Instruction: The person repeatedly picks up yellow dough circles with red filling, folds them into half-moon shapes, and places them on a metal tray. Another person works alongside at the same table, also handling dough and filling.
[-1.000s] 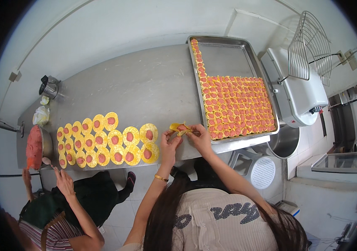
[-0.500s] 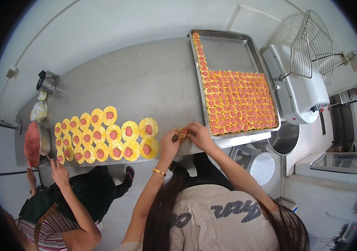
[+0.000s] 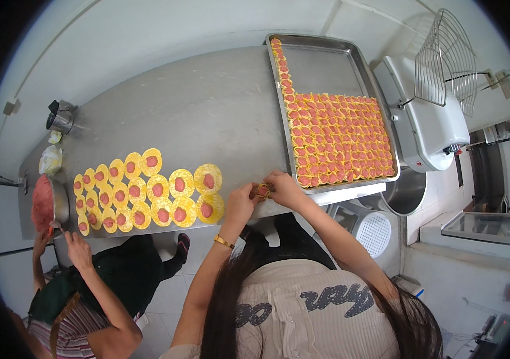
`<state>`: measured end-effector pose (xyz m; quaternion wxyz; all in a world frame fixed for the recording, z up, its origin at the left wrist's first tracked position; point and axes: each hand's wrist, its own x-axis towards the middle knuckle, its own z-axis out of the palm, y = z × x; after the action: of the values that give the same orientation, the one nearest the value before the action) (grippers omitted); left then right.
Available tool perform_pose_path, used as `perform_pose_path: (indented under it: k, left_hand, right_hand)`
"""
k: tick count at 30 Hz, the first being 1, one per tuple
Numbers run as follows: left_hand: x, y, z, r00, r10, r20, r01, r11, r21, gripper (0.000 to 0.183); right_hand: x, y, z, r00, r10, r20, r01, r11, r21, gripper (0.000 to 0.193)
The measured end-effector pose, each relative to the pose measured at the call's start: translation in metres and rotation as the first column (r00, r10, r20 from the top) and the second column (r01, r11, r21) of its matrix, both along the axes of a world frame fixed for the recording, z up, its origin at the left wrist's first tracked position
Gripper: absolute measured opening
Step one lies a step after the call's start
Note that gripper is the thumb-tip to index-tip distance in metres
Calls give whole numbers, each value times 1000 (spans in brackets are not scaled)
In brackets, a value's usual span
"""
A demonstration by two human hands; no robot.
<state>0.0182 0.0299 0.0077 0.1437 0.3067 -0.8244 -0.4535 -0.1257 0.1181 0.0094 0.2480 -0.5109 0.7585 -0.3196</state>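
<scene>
Between the fingertips of my two hands is a small yellow-wrapped dumpling (image 3: 263,191) with pink filling showing at its top. My left hand (image 3: 243,203) pinches it from one side, and my right hand (image 3: 286,190) from the other, just above the front edge of the metal table (image 3: 207,90). To the left, rows of round yellow wrappers (image 3: 208,200) lie flat, each with a lump of pink meat filling. At the right, a metal tray (image 3: 338,60) holds tight rows of finished-looking dumplings (image 3: 341,137), with one column running up its left side.
A co-worker's hand (image 3: 79,251) holds a spoon at the far left, beside a metal bowl (image 3: 60,200) of pink filling. A steel jug (image 3: 62,119) stands on the table behind it. Right of the tray are a white appliance (image 3: 419,119), wire racks (image 3: 437,66) and a white stool (image 3: 373,234).
The dumpling between my fingers has turned so its filling faces up more. The co-worker's spoon hand has shifted toward the bowl. The whole view has tilted slightly.
</scene>
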Motion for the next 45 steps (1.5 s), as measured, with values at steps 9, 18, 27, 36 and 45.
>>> perform_pose_path:
  k: [9,18,27,36,45]
  left_hand:
    - [-16,-4,1,993,11,119,2,994,-105,28]
    - [-7,-10,-6,998,-46,40,49,996,-75,27]
    - [-13,-9,-9,999,7,-33,-9,997,-70,23]
    - [-12,-9,-11,998,54,27,-52,995,-90,26]
    - [-9,-13,-8,993,27,115,-5,984,-180,25]
  right_hand:
    - [-7,-11,-3,999,45,10,-45,998,-42,17]
    - [9,2,-4,984,-74,-164,79,997,20,21]
    - [7,-3,-8,980,-111,-165,101,993,-68,30]
    - [2,-8,-4,992,-45,-116,26,986,-163,33]
    - [2,-7,-2,998,17,-58,-26,985,-169,30]
